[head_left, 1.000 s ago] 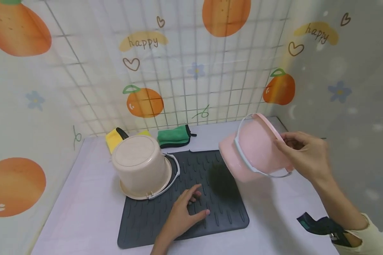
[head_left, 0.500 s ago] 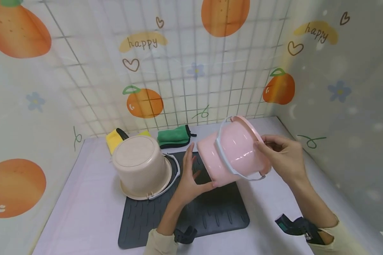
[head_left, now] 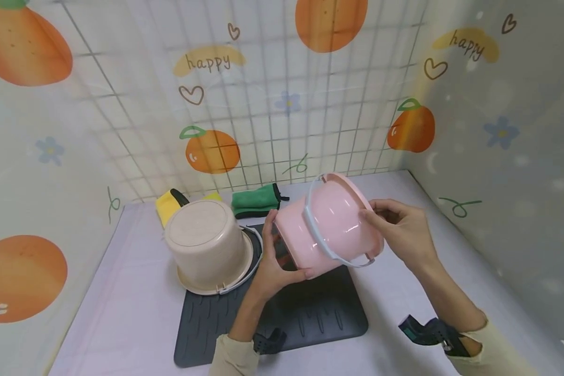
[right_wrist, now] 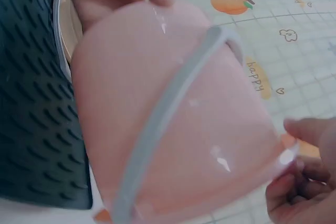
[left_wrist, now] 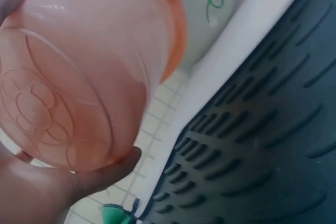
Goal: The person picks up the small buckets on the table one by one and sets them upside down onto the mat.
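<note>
A pink bucket [head_left: 331, 224] with a grey-blue handle [head_left: 316, 230] is held tilted over the dark ribbed mat [head_left: 225, 334], its base toward the left. My left hand [head_left: 269, 274] grips the base end, thumb below and fingers above. On the opposite side my right hand [head_left: 406, 230] pinches the rim between thumb and fingers. The left wrist view shows the flower-embossed bottom of the pink bucket [left_wrist: 100, 66] between thumb and fingers. In the right wrist view the handle [right_wrist: 157, 114] lies across the bucket's side.
A beige bucket [head_left: 207, 250] stands upside down on the mat's left part. Behind it lie a yellow cloth [head_left: 169, 206] and a green cloth [head_left: 256, 200]. Patterned sheets with oranges hang at the back and sides.
My right hand has brought the pink bucket leftward over the mat. My left hand has risen from above the mat and taken hold of its base.
</note>
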